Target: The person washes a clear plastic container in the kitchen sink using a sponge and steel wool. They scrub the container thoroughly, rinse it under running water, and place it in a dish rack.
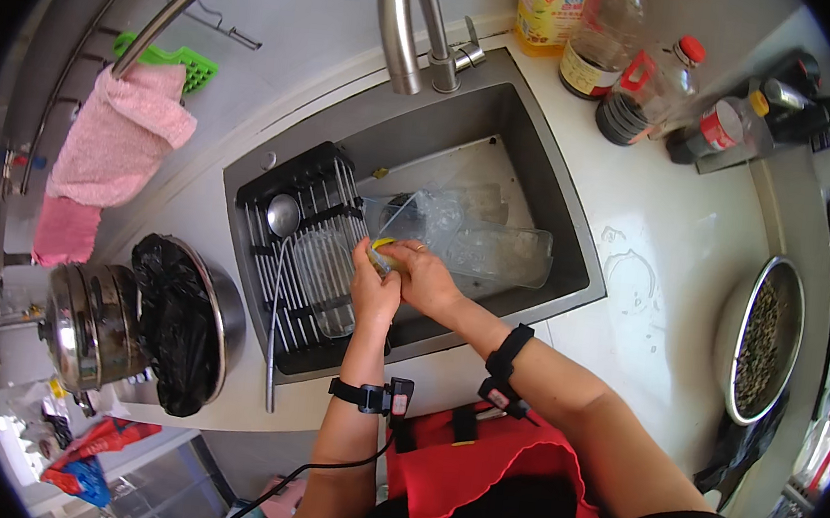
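My left hand [375,296] and my right hand [421,274] meet over the near left part of the sink [462,155]. Under the fingers of my right hand is a small yellow piece that looks like a sponge [384,244]. My left hand grips what appears to be the edge of a clear plastic container [399,209]; the fingers partly hide the grip. Beyond my hands, another clear container [509,254] lies on the sink floor. To the left, a clear tray or lid [327,280] rests on the drying rack [267,275].
A metal ladle [284,216] lies across the rack, its handle over the counter edge. The faucet [404,56] arches above the sink. Bottles [628,103] stand back right, and a steel bowl [760,345] far right. Left are a bag-covered pot [181,319] and pink towel [120,133].
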`<state>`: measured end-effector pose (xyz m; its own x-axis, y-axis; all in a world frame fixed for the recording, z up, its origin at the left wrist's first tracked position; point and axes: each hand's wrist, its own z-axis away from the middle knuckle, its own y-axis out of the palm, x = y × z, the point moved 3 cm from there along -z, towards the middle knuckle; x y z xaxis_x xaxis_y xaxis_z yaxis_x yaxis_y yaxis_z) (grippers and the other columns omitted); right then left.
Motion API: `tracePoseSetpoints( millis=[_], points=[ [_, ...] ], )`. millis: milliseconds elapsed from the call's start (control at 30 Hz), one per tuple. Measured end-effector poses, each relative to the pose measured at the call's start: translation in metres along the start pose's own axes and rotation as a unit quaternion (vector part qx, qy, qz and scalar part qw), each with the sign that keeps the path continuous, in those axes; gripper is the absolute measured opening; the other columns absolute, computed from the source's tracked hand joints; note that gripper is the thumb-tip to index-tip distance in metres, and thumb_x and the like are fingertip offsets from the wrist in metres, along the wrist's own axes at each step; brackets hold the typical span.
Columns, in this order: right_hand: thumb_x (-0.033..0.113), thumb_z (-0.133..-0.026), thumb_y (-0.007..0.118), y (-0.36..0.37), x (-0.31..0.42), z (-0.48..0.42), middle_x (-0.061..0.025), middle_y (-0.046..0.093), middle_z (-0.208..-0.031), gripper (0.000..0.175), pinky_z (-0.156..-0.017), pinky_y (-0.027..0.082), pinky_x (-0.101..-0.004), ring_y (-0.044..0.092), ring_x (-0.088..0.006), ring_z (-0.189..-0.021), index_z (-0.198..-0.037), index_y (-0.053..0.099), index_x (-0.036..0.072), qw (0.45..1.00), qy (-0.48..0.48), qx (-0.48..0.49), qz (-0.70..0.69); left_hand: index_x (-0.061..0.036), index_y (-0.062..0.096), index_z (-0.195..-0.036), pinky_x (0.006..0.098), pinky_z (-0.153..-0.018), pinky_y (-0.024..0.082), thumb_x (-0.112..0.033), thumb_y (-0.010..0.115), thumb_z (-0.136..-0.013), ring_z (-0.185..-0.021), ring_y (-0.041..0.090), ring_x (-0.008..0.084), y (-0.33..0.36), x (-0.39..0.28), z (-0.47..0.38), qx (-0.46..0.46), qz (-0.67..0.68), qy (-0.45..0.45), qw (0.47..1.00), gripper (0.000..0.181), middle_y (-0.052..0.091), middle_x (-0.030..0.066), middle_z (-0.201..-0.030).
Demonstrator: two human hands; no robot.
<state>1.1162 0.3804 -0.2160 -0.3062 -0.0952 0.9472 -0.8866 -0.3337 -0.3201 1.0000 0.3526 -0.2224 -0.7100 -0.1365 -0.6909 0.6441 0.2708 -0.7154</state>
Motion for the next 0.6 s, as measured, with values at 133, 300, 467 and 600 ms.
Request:
tracePoseSetpoints(
  millis=[133,300,467,600],
  points=[
    [-0.001,-0.074,0.061,-0.009,0.009,-0.005,-0.0111,0.061,-0.119,0.036,-0.091,0.049,-0.0378,0.058,-0.0329,-0.107,-0.108,0.067,0.008,0.990,-0.119,0.029,0.073,-0.0095,0.023,-0.142,0.0279,-0.040,0.051,0.003,0.049,-0.085,-0.061,0.064,0.0205,-0.016,-0.002,0.011,0.141,0.163,-0.253,0.943,0.064,0.060,0.0165,-0.100],
    [-0.001,-0.076,0.055,-0.033,-0.020,-0.034,-0.0090,0.062,-0.119,0.042,-0.089,0.050,-0.0390,0.059,-0.0329,-0.104,-0.115,0.063,0.009,0.975,-0.024,-0.044,0.215,-0.0107,0.024,-0.141,0.0292,-0.044,0.055,0.005,0.045,-0.087,-0.055,0.058,0.0141,-0.039,-0.041,0.022,0.092,0.230,-0.227,0.942,0.060,0.054,0.0113,-0.096],
    [0.003,-0.074,0.058,-0.023,-0.023,-0.032,-0.0122,0.063,-0.115,0.042,-0.087,0.050,-0.0397,0.060,-0.0337,-0.101,-0.115,0.061,0.008,0.965,0.005,-0.028,0.262,-0.0127,0.023,-0.141,0.0307,-0.044,0.057,0.004,0.045,-0.086,-0.057,0.058,0.0162,-0.034,-0.051,0.028,0.071,0.211,-0.225,0.949,0.062,0.052,0.0111,-0.097],
    [0.006,-0.071,0.063,0.001,-0.003,-0.005,-0.0142,0.066,-0.108,0.032,-0.086,0.050,-0.0403,0.062,-0.0343,-0.099,-0.102,0.067,0.007,0.995,-0.039,-0.015,0.089,-0.0106,0.026,-0.140,0.0338,-0.047,0.059,0.002,0.048,-0.083,-0.065,0.064,0.0235,-0.027,-0.045,0.022,0.056,0.178,-0.227,0.956,0.062,0.055,0.0177,-0.106]
  ],
)
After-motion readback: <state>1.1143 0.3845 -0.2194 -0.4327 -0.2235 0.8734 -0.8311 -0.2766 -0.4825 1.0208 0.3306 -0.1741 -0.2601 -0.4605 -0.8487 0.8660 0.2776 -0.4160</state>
